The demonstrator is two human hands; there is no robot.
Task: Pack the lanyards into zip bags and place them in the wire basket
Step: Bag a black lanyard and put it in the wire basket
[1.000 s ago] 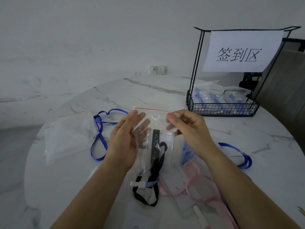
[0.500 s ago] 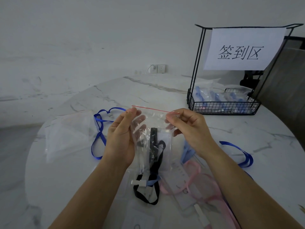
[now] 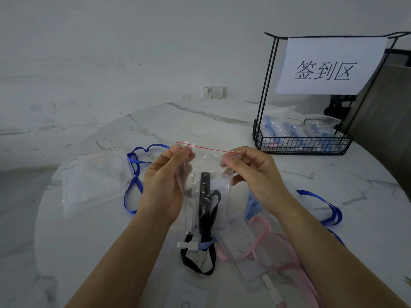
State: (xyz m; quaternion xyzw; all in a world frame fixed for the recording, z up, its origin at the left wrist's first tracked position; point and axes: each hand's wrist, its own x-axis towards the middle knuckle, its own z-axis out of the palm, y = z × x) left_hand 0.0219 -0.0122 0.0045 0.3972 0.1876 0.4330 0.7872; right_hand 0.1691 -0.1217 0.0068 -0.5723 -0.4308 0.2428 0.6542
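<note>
1. White marble covers the round table (image 3: 222, 121). A pale wall (image 3: 133, 52) with a socket (image 3: 213, 92) stands behind it.
2. Location of the wire basket (image 3: 302, 147): far right part of the table, well apart from both hands. A paper sign (image 3: 329, 65) with printed characters hangs from the top of its tall black frame. Packed bags (image 3: 287, 130) with blue contents lie inside the basket.
3. Location of the zip bag (image 3: 209, 161): held upright above the table, between the two hands, red seal strip uppermost.
4. Left hand (image 3: 163, 185): thumb and fingertips pinch the bag's upper left corner, just below the red strip.
5. Right hand (image 3: 253, 174): thumb and forefinger pinch the upper right corner at the strip, and the other fingers curl behind the bag.
6. Contents of the bag: a black lanyard (image 3: 203, 196), folded, standing in the lower half.
7. A black loop (image 3: 198, 261) with a white clip lies on the table just below the bag. Whether it belongs to the same lanyard cannot be told.
8. Loose items on the table:
   - a blue lanyard (image 3: 133, 174) left of the left hand
   - a second blue lanyard (image 3: 322, 205) right of the right forearm
   - a pink lanyard (image 3: 262, 236) under the right forearm
   - empty bags (image 3: 93, 178), clear, stacked at the far left
</note>
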